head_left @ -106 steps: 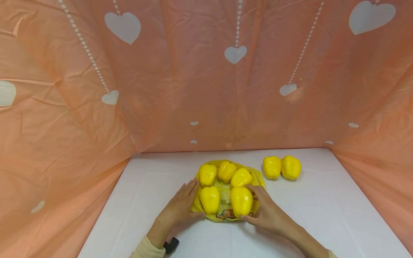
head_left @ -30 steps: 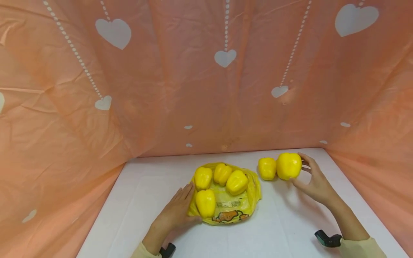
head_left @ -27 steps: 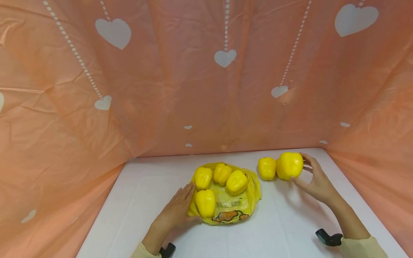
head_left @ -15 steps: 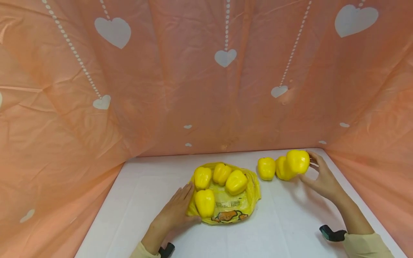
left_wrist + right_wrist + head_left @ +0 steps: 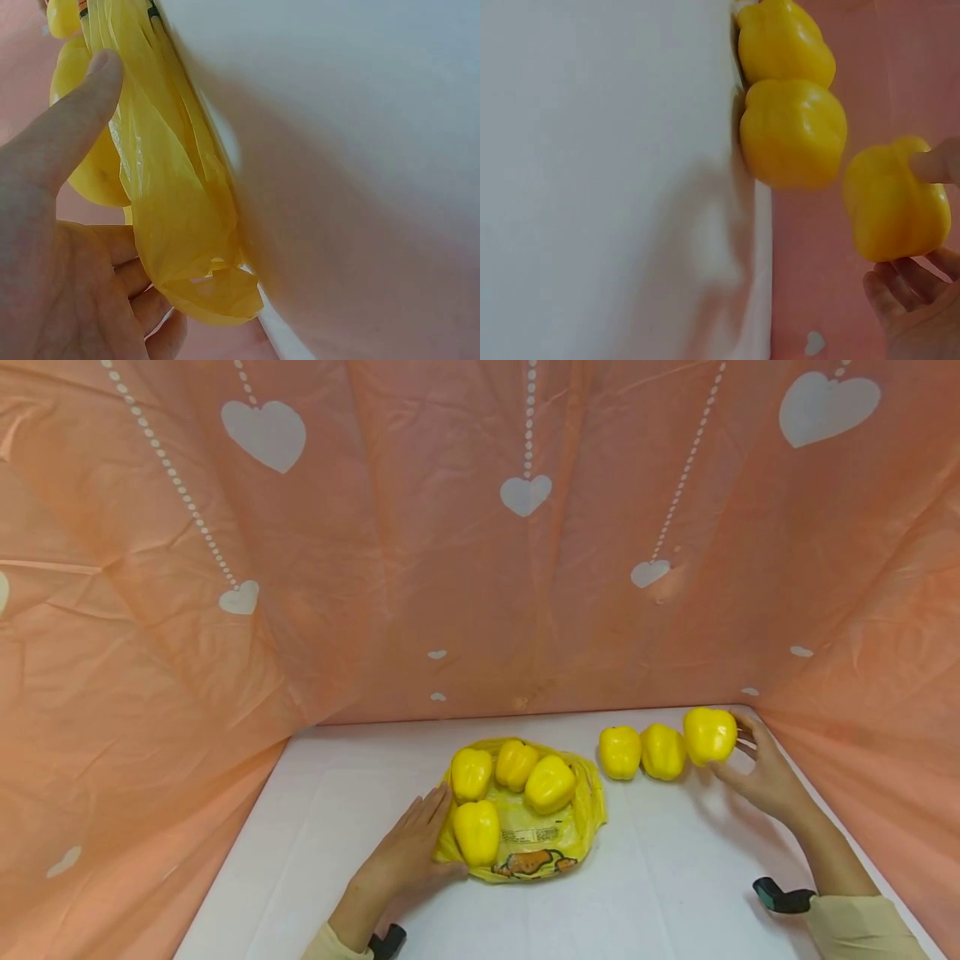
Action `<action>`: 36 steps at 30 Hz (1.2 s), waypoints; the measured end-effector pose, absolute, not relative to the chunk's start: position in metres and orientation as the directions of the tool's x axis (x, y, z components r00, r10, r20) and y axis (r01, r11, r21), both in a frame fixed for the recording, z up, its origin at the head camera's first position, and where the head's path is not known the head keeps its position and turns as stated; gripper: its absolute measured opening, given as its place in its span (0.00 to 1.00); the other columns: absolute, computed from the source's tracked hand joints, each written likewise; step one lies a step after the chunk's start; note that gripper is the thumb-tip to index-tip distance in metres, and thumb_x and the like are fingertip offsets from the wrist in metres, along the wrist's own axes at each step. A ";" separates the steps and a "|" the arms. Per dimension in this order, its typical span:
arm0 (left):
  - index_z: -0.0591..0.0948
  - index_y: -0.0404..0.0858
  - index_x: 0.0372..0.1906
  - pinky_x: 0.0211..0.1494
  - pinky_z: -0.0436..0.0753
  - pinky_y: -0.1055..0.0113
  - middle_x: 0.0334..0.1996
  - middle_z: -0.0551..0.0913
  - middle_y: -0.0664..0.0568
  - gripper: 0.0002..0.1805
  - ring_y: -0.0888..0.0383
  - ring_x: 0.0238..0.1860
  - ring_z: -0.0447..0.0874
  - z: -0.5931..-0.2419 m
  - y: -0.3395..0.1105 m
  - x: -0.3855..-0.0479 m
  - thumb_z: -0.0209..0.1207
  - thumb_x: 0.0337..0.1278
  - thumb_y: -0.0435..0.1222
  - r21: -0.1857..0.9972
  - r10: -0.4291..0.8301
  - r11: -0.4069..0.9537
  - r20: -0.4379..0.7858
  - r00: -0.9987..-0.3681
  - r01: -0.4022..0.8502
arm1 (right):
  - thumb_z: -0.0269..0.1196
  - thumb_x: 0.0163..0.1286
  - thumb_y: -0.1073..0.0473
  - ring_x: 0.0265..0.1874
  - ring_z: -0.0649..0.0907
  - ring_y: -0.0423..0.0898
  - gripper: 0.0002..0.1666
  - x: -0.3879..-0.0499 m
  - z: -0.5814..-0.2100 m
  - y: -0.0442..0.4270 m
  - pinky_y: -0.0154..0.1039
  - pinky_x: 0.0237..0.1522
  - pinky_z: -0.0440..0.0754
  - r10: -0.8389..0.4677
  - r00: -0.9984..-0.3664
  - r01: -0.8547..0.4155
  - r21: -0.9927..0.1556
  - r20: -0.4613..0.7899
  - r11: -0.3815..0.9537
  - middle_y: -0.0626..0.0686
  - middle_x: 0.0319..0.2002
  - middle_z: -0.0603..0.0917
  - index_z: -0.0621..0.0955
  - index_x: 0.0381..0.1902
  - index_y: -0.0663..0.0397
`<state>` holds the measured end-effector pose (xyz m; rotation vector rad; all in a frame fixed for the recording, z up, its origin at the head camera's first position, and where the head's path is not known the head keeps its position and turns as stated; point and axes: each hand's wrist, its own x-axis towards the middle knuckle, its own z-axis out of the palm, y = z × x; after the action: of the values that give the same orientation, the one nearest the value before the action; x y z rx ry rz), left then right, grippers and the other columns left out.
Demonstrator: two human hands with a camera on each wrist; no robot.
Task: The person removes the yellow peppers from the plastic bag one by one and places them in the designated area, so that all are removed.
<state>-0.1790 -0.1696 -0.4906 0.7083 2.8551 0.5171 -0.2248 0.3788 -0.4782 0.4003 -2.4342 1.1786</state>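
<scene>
My right hand (image 5: 768,777) grips a glossy yellow bell pepper (image 5: 709,737) between thumb and fingers. In the right wrist view this held pepper (image 5: 897,201) hangs off the table surface, apart from two others. Those two, a nearer pepper (image 5: 663,752) and a farther-left pepper (image 5: 619,752), stand side by side at the table's back right. With its fingers fairly straight, my left hand (image 5: 411,847) rests against the left edge of a flattened yellow plastic bag (image 5: 536,827). Several yellow peppers, among them a front-left pepper (image 5: 477,833), sit on the bag. The thumb touches crumpled plastic (image 5: 176,217) in the left wrist view.
A white table (image 5: 322,810) lies under everything. Peach-coloured sheeting (image 5: 465,568) with white hearts encloses its back and both sides. Dark wrist mounts (image 5: 783,896) are worn on both forearms.
The right hand has taken the front-right pepper from the bag and carried it to the back right, past the two standing peppers. The left hand has stayed at the bag's edge.
</scene>
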 end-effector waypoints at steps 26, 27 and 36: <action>0.56 0.26 0.84 0.89 0.50 0.45 0.86 0.51 0.36 0.64 0.42 0.86 0.50 -0.488 -0.169 -0.180 0.74 0.58 0.60 0.369 0.473 0.831 -0.074 -0.878 0.416 | 0.69 0.74 0.62 0.70 0.63 0.84 0.57 -0.226 -0.500 0.397 0.05 0.54 0.55 -0.069 -0.981 -0.183 -0.768 0.179 0.614 0.83 0.74 0.57 0.45 0.83 0.74; 0.56 0.26 0.84 0.89 0.51 0.45 0.86 0.51 0.36 0.64 0.42 0.86 0.50 -0.488 -0.169 -0.180 0.75 0.58 0.60 0.369 0.472 0.831 -0.074 -0.878 0.416 | 0.69 0.74 0.62 0.70 0.62 0.84 0.57 -0.227 -0.501 0.397 0.05 0.54 0.55 -0.068 -0.983 -0.177 -0.766 0.172 0.618 0.83 0.74 0.57 0.45 0.83 0.74; 0.56 0.27 0.84 0.89 0.50 0.46 0.87 0.51 0.37 0.63 0.42 0.87 0.50 -0.490 -0.169 -0.182 0.74 0.58 0.60 0.362 0.464 0.838 -0.077 -0.883 0.408 | 0.69 0.76 0.55 0.73 0.59 0.83 0.60 -0.229 -0.500 0.398 0.65 0.78 0.63 -0.062 -0.997 -0.081 -0.764 0.054 0.640 0.83 0.77 0.52 0.42 0.84 0.73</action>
<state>-0.1816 -0.1690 -0.4897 0.6822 2.8553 0.5088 -0.2292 0.3985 -0.5001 0.1230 -2.8238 1.3173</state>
